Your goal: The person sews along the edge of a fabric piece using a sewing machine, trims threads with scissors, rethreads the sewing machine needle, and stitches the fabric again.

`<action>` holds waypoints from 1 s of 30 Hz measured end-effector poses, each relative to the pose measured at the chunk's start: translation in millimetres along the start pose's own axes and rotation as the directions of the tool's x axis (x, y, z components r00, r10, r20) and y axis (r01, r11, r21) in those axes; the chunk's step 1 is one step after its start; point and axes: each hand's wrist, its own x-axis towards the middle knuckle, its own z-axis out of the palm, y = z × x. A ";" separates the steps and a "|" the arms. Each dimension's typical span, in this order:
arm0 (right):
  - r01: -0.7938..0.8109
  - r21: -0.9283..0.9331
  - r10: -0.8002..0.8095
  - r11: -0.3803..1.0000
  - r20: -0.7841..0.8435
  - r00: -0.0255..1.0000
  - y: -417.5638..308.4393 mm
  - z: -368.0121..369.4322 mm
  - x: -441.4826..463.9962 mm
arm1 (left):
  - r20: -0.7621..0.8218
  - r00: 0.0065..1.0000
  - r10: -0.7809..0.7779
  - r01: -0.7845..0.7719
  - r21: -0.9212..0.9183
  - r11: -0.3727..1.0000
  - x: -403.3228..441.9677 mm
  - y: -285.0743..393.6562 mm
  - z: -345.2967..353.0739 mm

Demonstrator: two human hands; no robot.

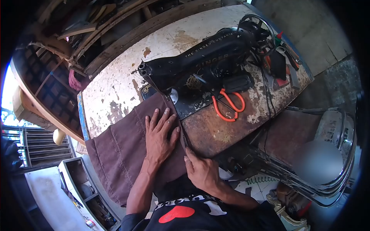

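A piece of brown cloth (127, 142) with several stitched seams lies over the table's left front, its far corner under the needle end of a black Singer sewing machine (208, 57). My left hand (161, 133) rests flat on the cloth, fingers stretched toward the machine. At the cloth's right edge my right hand (202, 169) is closed, pinching the edge between thumb and fingers. Right of the cloth, scissors with orange handles (227, 106) lie by the machine's base, apart from both hands.
The worn table (216, 134) has peeling paint. Tools and a grey blade-like piece (293, 77) lie at its right end, near dark cords. Stacked metal-framed chairs (293, 134) stand to the right. An open drawer (86, 188) sits at lower left, wooden shelving (50, 73) at upper left.
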 end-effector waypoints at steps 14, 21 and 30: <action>0.009 -0.041 -0.008 0.999 0.019 1.000 1.4 -11.1 -11.2 | 0.084 0.996 -0.030 0.028 0.021 0.999 -1.6 6.0 -7.7; 0.012 -0.049 -0.012 0.999 0.012 1.000 7.6 -6.0 -14.2 | 0.067 0.998 -0.005 0.004 0.007 1.000 -3.1 3.1 -1.4; 0.052 -0.076 -0.051 0.996 0.012 0.999 13.8 5.0 -27.4 | 0.155 0.988 -0.018 0.012 0.041 0.999 -7.0 6.7 -12.9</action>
